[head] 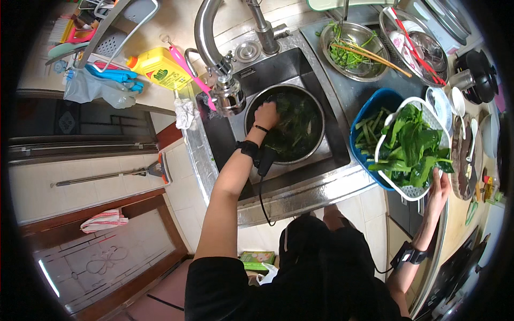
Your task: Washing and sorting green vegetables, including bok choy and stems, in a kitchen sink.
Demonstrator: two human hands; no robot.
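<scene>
My left hand (266, 114) reaches into a round metal pot (322, 132) standing in the dark sink (217, 144). Its fingers dip among dark leafy greens (297, 120) in water, so what they touch is hidden. At the right, my right hand (439, 188) grips the near rim of a white plastic colander (415, 194). Broad wet green leaves (417, 136) are heaped in that colander. Beneath its left side is a blue basin (361, 108) with cut green stems (371, 130).
A steel faucet (209, 40) overhangs the sink's left side. Behind the blue basin sit a metal bowl of greens (341, 74) with chopsticks and a dish-filled strainer (441, 52). A yellow bottle (162, 68) stands left; a round cutting board (461, 176) lies right.
</scene>
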